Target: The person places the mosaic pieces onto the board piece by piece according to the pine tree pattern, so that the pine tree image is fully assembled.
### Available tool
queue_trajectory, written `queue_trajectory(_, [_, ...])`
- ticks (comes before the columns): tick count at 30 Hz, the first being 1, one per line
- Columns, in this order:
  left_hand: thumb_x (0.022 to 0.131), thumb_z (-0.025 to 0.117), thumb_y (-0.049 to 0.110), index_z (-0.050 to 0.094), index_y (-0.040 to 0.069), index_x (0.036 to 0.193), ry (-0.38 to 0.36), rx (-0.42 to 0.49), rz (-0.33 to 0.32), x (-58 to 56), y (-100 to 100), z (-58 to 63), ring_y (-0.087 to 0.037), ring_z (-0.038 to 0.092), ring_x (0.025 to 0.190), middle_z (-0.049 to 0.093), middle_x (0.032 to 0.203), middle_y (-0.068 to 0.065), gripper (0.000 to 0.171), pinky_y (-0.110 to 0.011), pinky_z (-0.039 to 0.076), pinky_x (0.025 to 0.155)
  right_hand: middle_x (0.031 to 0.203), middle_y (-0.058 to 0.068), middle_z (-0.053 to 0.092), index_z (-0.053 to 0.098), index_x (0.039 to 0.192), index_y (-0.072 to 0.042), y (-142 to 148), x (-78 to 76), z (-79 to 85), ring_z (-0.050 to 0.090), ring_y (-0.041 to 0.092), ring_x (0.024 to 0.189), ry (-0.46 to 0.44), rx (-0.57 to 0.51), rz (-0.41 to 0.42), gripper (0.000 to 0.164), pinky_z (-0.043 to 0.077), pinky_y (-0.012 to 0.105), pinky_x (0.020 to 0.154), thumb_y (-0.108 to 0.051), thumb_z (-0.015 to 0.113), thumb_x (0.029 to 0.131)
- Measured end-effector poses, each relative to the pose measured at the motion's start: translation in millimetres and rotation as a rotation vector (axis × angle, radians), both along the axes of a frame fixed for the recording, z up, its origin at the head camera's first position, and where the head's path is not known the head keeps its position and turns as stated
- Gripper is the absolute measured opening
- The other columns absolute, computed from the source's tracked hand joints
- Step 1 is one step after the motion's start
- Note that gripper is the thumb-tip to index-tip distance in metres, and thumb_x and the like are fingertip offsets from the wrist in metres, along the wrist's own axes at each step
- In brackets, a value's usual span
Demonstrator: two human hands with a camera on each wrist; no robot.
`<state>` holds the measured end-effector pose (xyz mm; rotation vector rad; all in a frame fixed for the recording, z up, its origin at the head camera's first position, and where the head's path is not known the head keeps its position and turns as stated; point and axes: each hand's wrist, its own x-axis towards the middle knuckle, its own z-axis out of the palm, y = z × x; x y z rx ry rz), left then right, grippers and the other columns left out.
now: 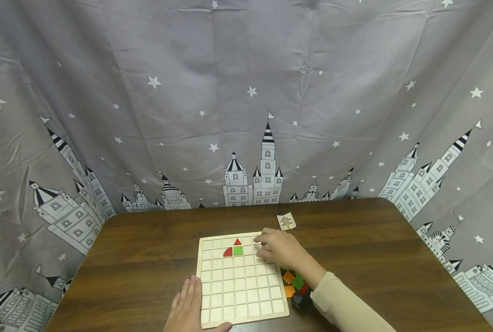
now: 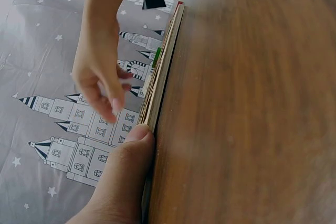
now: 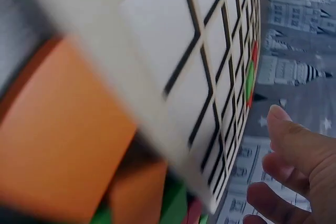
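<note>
Close by, my left hand (image 1: pixel 188 302) is touching the gridded board (image 1: pixel 234 286) on the table (image 1: pixel 146 258), fingers straight. Coloured blocks (image 1: pixel 298 281), partly hidden, are apparently lying beside its right edge. My loosely curled, empty right hand (image 1: pixel 282 250) is hovering over its far corner.

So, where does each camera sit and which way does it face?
Head: on the head, facing forward and down at the board; left hand and right hand show.
Left wrist: on that wrist, looking along the board's edge; left thumb and right hand show.
Right wrist: on that wrist, looking across the board past orange blocks; right fingers show.
Head and right wrist share the green square.
</note>
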<state>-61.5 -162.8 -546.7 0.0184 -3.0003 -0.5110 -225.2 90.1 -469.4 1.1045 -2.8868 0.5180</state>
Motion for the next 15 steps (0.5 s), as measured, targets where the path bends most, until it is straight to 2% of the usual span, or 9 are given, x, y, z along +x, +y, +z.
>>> queue_trajectory(8, [0.059,0.053,0.097,0.033,-0.007,0.150,-0.008,0.003,-0.003,0.1,-1.5,-0.4,-0.045,0.032,0.145,0.029,0.159,-0.025,0.140,-0.059,0.034,0.113,0.096,-0.005,0.063,0.069,0.124,-0.018,45.3,2.7,-3.9,0.052,0.006,0.072,-0.044,-0.006,-0.080,0.040,0.044,0.023,0.060,-0.033,0.075,0.088])
queue_trajectory(12, [0.058,0.053,0.097,0.033,-0.007,0.150,-0.002,0.005,-0.004,0.2,-1.3,-0.2,-0.044,0.032,0.145,0.030,0.159,-0.024,0.140,-0.058,0.034,0.113,0.096,-0.007,0.063,0.069,0.125,-0.019,68.4,6.8,-9.8,0.048,0.006,0.071,-0.064,-0.025,-0.142,0.042,0.041,0.023,0.062,-0.034,0.077,0.086])
queue_trajectory(15, [0.058,0.052,0.098,0.034,-0.007,0.150,0.001,0.001,-0.002,-0.1,-0.5,-0.2,-0.043,0.032,0.146,0.031,0.159,-0.023,0.140,-0.057,0.034,0.114,0.097,-0.009,0.063,0.070,0.125,-0.018,84.9,9.7,-14.3,0.051,0.004,0.075,-0.070,-0.037,-0.184,0.043,0.045,0.024,0.066,-0.033,0.078,0.085])
